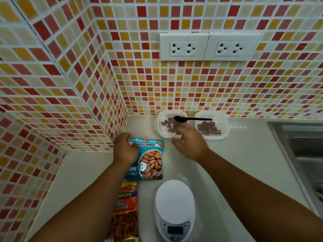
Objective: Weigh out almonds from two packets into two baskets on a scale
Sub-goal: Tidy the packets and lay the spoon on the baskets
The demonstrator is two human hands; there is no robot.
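A teal packet of roasted almonds point(150, 159) lies flat on the white counter, a small clip on its top edge. My left hand point(125, 149) rests on its upper left corner, fingers curled onto it. My right hand point(189, 142) hovers open just right of the packet, in front of the left basket point(161, 123), which holds some almonds. A black spoon point(192, 119) lies across both baskets. The right basket point(224, 127) also holds almonds. An orange almond packet point(125, 205) lies below the teal one. The white scale point(174, 206) stands bare near me.
Mosaic tile walls close in at the left and back. Two white wall sockets point(208, 47) sit above the baskets. A steel sink point(302, 147) lies at the right edge of the counter point(244, 154).
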